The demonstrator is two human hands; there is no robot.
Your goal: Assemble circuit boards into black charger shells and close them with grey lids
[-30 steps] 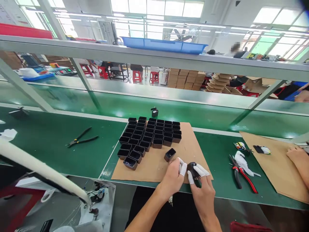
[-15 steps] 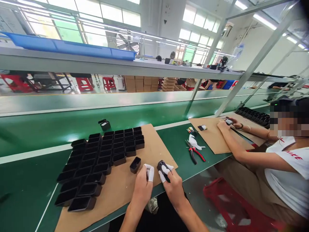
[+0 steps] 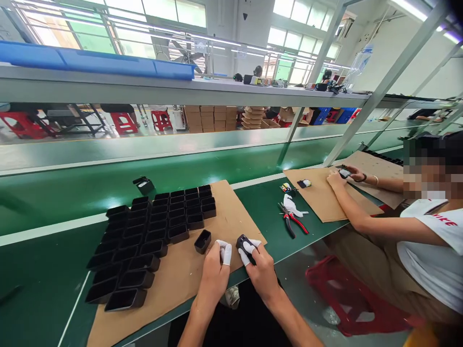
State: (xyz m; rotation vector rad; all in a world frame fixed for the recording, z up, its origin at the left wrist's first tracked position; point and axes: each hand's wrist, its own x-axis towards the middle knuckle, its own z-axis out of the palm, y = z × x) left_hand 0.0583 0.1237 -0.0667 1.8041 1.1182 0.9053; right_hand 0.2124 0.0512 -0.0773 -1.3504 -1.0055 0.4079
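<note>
My right hand (image 3: 257, 258), with white covers on its fingertips, grips a small black plastic case (image 3: 245, 245) over the front of the cardboard sheet (image 3: 188, 284). Just left of it, my left hand (image 3: 216, 264) has its covered fingers curled and pressed together; whatever may be in them is hidden. A single open black box (image 3: 203, 241) stands on the cardboard beside my left fingertips. Further left, rows of open black boxes (image 3: 150, 246) are packed close together on the sheet.
Pliers with red and black handles (image 3: 292, 221) and a white glove (image 3: 292, 205) lie right of the cardboard. A black case with its lid up (image 3: 143, 185) stands behind the rows. At right a co-worker (image 3: 376, 217) handles a part over another cardboard sheet (image 3: 318, 197).
The camera view has shifted slightly. Both hands keep nearly the same pose, and the black case stays in my right hand.
</note>
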